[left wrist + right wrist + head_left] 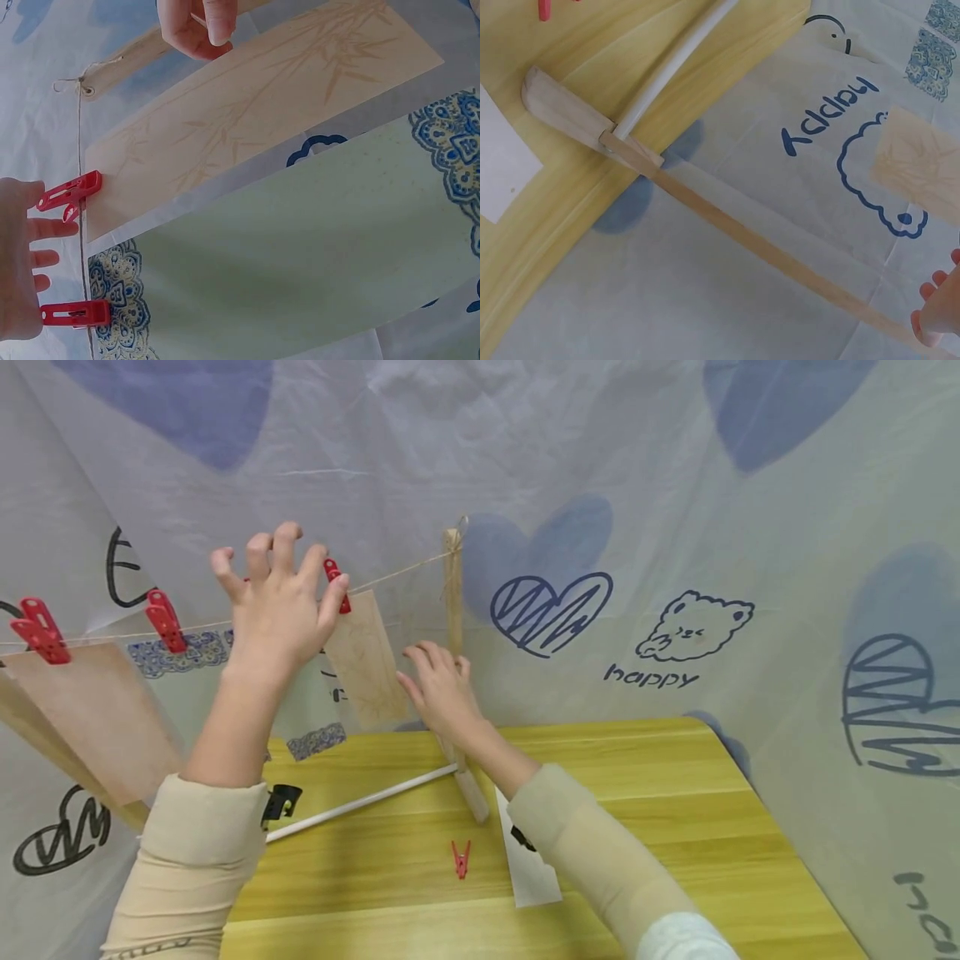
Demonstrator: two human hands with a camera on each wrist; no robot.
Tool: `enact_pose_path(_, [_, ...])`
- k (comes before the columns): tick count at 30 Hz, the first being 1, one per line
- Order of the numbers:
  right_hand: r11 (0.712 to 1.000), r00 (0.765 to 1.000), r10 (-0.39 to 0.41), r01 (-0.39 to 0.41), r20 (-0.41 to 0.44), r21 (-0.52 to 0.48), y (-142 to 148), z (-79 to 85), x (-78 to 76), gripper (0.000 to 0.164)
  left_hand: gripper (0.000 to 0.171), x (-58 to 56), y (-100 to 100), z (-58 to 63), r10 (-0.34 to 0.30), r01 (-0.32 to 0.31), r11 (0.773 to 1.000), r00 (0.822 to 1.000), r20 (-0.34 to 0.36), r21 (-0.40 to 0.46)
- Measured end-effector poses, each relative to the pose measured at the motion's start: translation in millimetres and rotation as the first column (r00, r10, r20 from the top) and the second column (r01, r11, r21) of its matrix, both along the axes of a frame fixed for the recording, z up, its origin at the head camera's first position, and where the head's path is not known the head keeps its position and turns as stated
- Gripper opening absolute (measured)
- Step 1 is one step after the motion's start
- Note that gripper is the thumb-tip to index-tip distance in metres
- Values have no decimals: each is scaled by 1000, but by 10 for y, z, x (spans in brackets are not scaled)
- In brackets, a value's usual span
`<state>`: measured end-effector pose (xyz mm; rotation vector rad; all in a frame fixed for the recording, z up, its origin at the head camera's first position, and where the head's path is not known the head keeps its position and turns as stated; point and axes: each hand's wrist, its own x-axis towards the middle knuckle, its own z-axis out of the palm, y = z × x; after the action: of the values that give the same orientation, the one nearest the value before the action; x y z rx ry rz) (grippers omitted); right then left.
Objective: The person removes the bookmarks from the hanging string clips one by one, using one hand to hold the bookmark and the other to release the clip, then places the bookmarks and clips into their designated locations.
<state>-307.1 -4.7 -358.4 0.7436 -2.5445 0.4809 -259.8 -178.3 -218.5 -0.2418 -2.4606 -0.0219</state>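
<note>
My left hand (276, 606) is raised at the string with its fingers spread, beside a red clothespin (79, 189). That clothespin clips a tan bamboo-print paper (255, 112) to the string. In the left wrist view the hand's thumb side is close to the clothespin; whether they touch I cannot tell. Lower down, my right hand (444, 691) hovers by the paper's right edge, fingers loosely bent and holding nothing. A pale green sheet with blue patterned ends (285, 225) hangs beside the bamboo paper, pinned by another red clothespin (75, 313).
The string ties to a wooden post (454, 602) joined to a white rod (360, 802). A plain tan sheet (97, 718) hangs at far left. On the wooden table (637, 802) lie a loose red clothespin (461, 860), white paper (534, 881) and a black clip (282, 802).
</note>
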Motion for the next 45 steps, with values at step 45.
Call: enact_pose_path(45, [982,996,81,-86,-32,-169,-219,53,83,20,34,-15,-1,-19,-45,45,999,999,-16,3])
